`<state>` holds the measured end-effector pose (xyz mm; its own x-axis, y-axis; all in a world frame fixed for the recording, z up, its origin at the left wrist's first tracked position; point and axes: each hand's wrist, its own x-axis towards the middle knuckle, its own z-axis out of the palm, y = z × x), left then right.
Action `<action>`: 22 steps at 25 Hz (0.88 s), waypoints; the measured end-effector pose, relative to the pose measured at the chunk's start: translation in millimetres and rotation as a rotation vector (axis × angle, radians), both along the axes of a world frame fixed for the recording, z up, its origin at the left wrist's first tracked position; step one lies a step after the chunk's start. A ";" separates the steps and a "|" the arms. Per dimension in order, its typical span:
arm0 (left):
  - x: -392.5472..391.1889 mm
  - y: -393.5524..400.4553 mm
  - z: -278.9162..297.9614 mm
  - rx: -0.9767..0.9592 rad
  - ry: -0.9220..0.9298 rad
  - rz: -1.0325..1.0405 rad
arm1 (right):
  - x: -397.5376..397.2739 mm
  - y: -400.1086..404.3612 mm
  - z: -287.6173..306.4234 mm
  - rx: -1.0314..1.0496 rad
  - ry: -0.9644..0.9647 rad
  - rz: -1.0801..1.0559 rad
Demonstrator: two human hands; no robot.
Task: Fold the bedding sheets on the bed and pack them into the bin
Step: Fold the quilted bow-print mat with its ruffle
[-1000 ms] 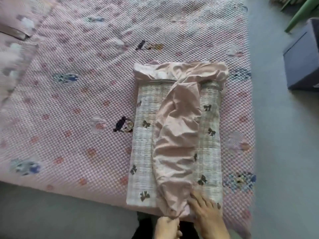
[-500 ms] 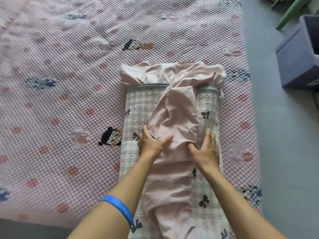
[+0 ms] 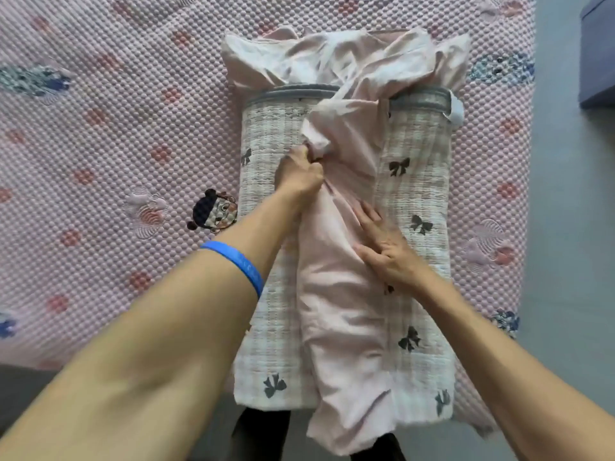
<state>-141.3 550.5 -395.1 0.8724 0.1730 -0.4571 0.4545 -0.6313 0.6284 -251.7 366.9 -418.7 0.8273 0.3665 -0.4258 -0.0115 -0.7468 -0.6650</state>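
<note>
Both hands work at the middle of the bedding: the left hand (image 3: 301, 173) grips a bunched fold of the pink sheet (image 3: 342, 314), while the right hand (image 3: 386, 247) lies on it with fingers loosely spread. That sheet runs lengthwise over the folded checked quilt (image 3: 416, 194) on the pink bed cover (image 3: 116, 144). A bin (image 3: 599, 54) stands at the upper right edge.
</note>
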 end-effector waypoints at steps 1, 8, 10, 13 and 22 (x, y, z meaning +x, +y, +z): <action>-0.2 6.8 -7.6 0.062 0.015 0.019 | -18.3 -6.5 -6.3 -0.095 -0.035 0.058; -167.2 -5.9 6.5 0.315 -0.350 -0.781 | -61.5 -0.4 -22.7 -0.383 -0.166 0.012; -197.2 21.4 -9.7 0.453 0.013 -1.084 | -77.5 1.1 -4.4 -0.271 -0.141 -0.107; -187.5 38.7 -36.1 0.511 0.106 -0.970 | -160.8 -10.1 21.4 -0.137 -0.395 0.040; -180.7 26.5 -49.1 0.460 0.043 -0.896 | -239.1 -11.8 -37.0 -0.661 -0.600 0.371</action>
<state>-322.0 577.0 -444.2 0.7516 -0.3709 -0.5455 -0.2900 -0.9286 0.2316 -490.8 355.1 -455.7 0.8544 0.4860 -0.1838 0.5049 -0.8601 0.0729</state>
